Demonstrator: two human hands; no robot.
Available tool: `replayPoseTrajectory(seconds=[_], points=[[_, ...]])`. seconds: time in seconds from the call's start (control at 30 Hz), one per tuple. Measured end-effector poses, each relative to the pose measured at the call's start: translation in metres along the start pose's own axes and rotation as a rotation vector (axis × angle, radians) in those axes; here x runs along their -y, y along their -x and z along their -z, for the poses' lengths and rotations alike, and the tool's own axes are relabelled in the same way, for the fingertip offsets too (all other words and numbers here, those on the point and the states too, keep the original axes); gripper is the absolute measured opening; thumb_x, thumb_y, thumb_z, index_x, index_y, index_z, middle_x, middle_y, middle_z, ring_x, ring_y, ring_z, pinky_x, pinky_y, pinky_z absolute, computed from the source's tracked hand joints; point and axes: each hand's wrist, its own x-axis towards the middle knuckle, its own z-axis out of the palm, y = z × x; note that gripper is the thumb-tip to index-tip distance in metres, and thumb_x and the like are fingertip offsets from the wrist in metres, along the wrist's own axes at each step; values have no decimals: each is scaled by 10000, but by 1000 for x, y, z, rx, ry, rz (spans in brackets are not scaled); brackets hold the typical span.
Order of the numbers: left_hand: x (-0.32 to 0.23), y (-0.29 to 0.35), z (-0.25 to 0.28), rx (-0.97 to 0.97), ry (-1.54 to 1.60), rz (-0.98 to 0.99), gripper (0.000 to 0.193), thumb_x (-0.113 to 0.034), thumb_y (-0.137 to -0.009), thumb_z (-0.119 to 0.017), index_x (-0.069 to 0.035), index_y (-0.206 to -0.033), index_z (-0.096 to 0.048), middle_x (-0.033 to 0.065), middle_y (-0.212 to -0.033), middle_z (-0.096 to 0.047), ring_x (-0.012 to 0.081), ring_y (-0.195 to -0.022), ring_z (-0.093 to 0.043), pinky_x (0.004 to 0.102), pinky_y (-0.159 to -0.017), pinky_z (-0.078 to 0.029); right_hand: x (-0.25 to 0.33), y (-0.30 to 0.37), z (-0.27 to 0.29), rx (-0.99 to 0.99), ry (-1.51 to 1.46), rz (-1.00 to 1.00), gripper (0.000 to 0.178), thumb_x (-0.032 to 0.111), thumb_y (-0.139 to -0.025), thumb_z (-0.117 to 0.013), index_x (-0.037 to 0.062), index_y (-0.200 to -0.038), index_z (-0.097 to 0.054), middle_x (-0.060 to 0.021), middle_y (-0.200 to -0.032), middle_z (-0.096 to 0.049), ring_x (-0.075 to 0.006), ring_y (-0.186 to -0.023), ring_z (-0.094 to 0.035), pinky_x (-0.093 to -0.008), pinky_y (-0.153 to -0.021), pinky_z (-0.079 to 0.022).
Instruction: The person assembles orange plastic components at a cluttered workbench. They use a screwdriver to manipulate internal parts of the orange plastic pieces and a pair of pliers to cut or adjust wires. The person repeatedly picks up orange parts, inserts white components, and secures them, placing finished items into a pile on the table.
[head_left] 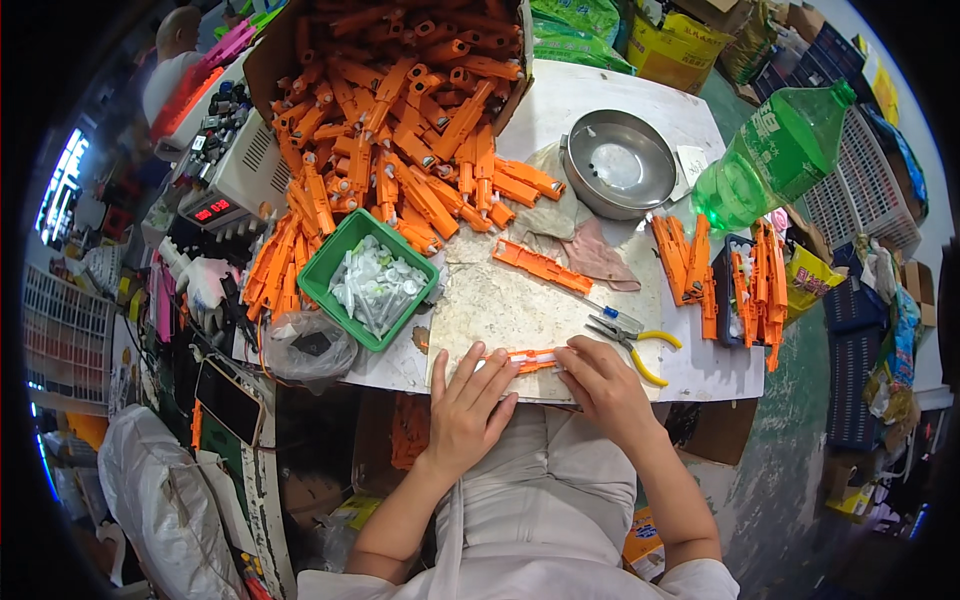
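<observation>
Green plastic bin (340,322), well left of the grip and beyond it, full of small white parts (375,285); behind that, farther from the body, a heap of orange shells (420,200). Next, the left hand (470,405): fingers stretched over the near-left end of the orange-and-white piece (533,362), thumb apart from them; whether anything is pinched beneath, cannot tell. The piece lies crosswise between the two hands at the near edge of the worn board (460,320), its middle bare to view. Judged light, a stiff hard plastic; smooth, so apt to skid if pressed off-centre, and its thin stretches look the likeliest to crack under bending. Best hold: both ends, low on the sides, pressure straight down, middle left free. Just beyond the grip, a longer orange shell (542,268) lies aslant, likely as light and stiff. Right hand (605,385): fingertips brought together on the piece's right end. Right of the grip and slightly beyond, a screwdriver (615,318), handle toward the right; just beside it, pliers (627,338) with yellow grips spread, near the right knuckles. Farther right, more orange parts (690,260), well apart from the hand.
</observation>
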Motion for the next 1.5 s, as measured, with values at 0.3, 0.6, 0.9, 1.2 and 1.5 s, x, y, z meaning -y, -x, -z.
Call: replayPoseTrajectory(seconds=[0.3, 0.6, 0.9, 1.2, 1.5], points=[[1, 1, -1, 4, 1, -3, 439, -194, -834, -662, -143, -1262, -575, 33, -1350, -514, 262, -1310, -409, 549, -1091, -199, 9, 3, -2, -46, -4, -101, 257, 56, -779, -697, 20, -1024, -625, -112, -1032, -615, -275, -930, -617, -353, -772, -513], [0, 2, -4, 0, -43, -9, 458, -202, -846, -641, -147, -1292, -547, 38, -1382, -479, 277, -1334, -370, 556, -1104, -162, 14, -2, 8, 62, -44, -163, 285, 77, -768, -700, 21, -1034, -616, -125, -1027, -595, -297, -970, -587, -372, -824, -485], [2, 4, -7, -63, -19, -14, 512, -208, -836, -653, -110, -1317, -508, 63, -1397, -461, 289, -1339, -361, 565, -1106, -166, -23, -50, 8, -172, 115, -107, 330, 100, -766, -694, 25, -1070, -590, -140, -1048, -582, -317, -1042, -530, -401, -892, -434], [3, 2, -3, -87, -2, -30, 547, -190, -806, -680, -51, -1301, -491, 125, -1369, -473, 360, -1319, -370, 562, -1102, -206, -30, -77, -2, -191, 92, -73, 231, 43, -869, -570, 28, -1099, -590, -131, -1003, -610, -303, -1007, -564, -361, -835, -450], [4, 7, 5, -258, 383, 129, 548, -232, -829, -680, -11, -1289, -480, 167, -1304, -501, 389, -1256, -431, 514, -1065, -313, 28, -15, 55, 244, -579, -633, 269, 195, -869, -668, 84, -1084, -550, -69, -661, -555, -131, -627, -548, -267, -597, -419]])
